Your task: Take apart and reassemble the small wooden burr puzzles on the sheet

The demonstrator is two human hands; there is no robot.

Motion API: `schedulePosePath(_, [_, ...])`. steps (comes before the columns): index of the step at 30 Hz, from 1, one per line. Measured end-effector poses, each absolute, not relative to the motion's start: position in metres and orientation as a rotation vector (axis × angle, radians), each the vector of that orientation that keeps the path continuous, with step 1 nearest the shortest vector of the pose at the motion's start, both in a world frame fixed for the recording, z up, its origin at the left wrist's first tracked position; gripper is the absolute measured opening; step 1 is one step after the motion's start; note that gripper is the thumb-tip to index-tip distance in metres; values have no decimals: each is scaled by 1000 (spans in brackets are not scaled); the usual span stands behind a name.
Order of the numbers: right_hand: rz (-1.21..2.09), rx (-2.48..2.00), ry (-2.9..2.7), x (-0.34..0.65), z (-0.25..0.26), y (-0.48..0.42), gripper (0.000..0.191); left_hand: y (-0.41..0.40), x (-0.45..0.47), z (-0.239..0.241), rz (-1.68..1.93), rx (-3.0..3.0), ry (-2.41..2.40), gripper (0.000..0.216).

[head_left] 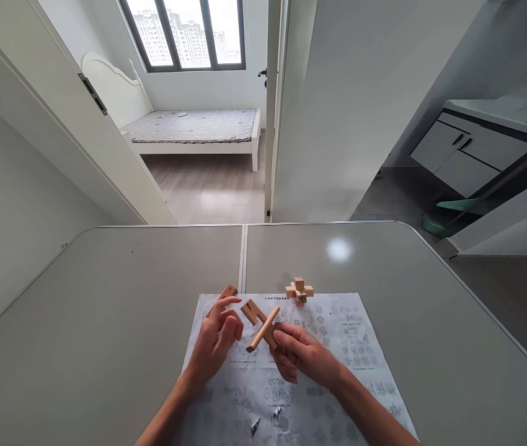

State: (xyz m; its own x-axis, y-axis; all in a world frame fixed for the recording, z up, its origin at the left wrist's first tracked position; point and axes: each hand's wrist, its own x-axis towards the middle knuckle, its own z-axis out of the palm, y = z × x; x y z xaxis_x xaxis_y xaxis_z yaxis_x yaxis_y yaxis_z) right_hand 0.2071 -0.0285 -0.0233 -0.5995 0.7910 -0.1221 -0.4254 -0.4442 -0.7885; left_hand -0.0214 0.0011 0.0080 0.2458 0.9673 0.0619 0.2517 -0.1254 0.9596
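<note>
Forearms [369, 404] span printed paper [307, 402], right hand [307, 355] pinching slotted wood [250, 309] crossed by a rod [264, 330], left hand [213, 341] loosely curled, free.

My grey tabletop [105, 322], with a printed sheet [310, 409] spread on its near middle.
A pale seam [243, 257] splits the far part; I see a cross-shaped wooden block [299, 291] sitting at the sheet's far edge, and left of it a wooden bar [230, 290], partly hidden, apparently resting there too.

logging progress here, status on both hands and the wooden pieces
Right hand holding crossed wooden pieces. Left hand open, nearby. Another piece partly hidden behind it. Interlocked wooden block beyond.
</note>
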Motion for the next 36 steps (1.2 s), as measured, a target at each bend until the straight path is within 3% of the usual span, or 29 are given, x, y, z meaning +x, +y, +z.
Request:
schedulePosePath(3, [2071,-638,-1076,209,-27,-29,37,-5,-12,13,875,1350,1026,63])
schedulePosePath(8, [2028,-643,-1147,208,-29,-29,40,-7,-6,21,876,1189,1079,50])
schedulePosePath(22, [1961,-508,-1029,205,-20,-29,64,-7,-5,18,893,1159,1105,47])
schedulePosePath(36, [1920,-571,-1001,205,-25,-28,56,-6,-5,13,904,1112,1014,43])
